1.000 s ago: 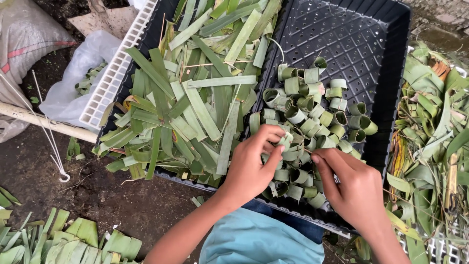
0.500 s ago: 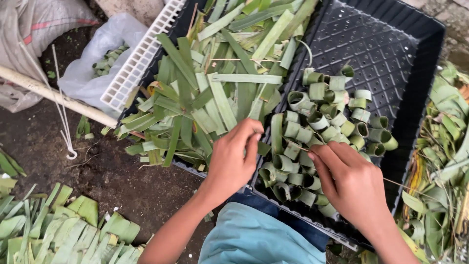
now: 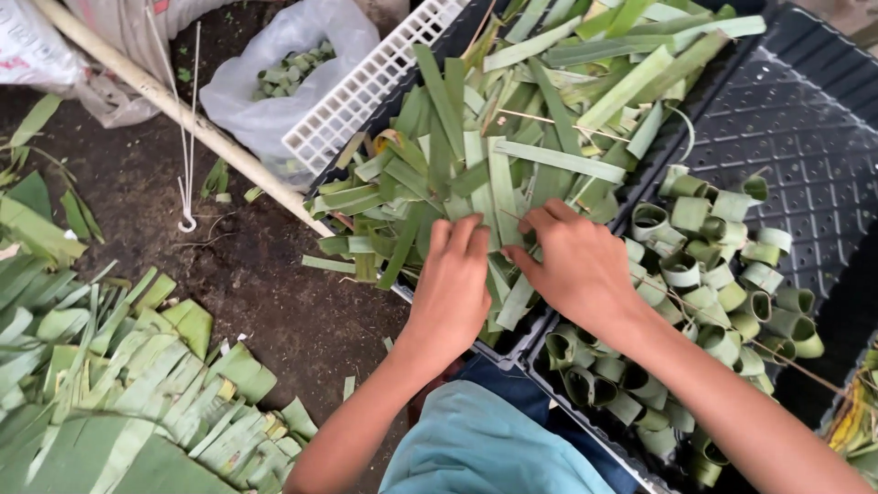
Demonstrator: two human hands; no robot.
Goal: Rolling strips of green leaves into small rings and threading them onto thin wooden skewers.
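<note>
Both hands moved off rolled leaf rings [image 3: 713, 274] w/ left hand [image 3: 453, 288] & right hand [image 3: 576, 265] now grasping cut leaf strips [image 3: 485, 174], 12 o'clock; rings at 3 o'clock in black tray [image 3: 805, 137].

Outdoor rural work spot, likely yard or farm shed edge. Bare dark soil ground [image 3: 247, 274], cut leaf strips [image 3: 512, 174] heaped right, more leaf offcuts [image 3: 119, 384] near left. Black plastic crate [image 3: 805, 146] of rolled leaf rings [image 3: 722, 274] right; white plastic bag [image 3: 274, 82], sack [image 3: 46, 46], bamboo pole [image 3: 174, 110] far left.
</note>
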